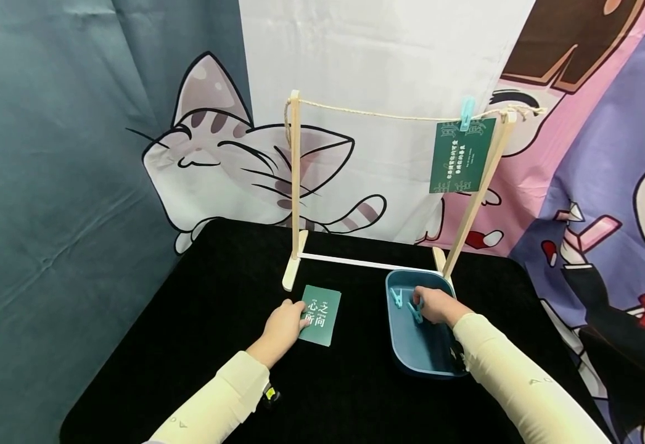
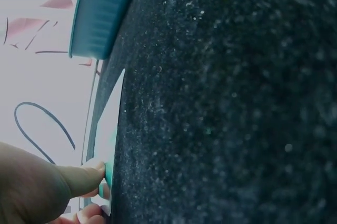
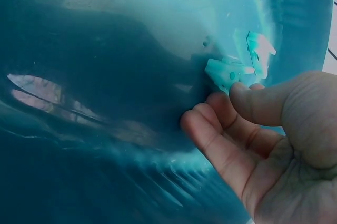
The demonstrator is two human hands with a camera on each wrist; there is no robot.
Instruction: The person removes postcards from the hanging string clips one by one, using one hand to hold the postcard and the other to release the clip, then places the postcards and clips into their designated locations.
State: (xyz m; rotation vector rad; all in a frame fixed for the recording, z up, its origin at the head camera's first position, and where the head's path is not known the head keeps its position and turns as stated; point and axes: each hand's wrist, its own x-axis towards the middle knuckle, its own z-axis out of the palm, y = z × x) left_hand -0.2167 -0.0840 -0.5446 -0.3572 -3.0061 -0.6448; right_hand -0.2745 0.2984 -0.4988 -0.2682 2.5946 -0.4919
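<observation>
At the left edge of a green card with white Chinese characters, my left hand pinches it between thumb and fingers. Another card edge shows just under it at the lower right. In the left wrist view the card appears edge-on, close over the black cloth. My right hand reaches into a blue basin. Its thumb and fingertips pinch the end of a light-blue clothespin. A second clothespin lies beside it in the basin.
Behind the basin stands a wooden frame with a rope strung across its top. A light-blue clothespin holds a green card at the rope's right end. Black cloth covers the table; printed curtains hang behind.
</observation>
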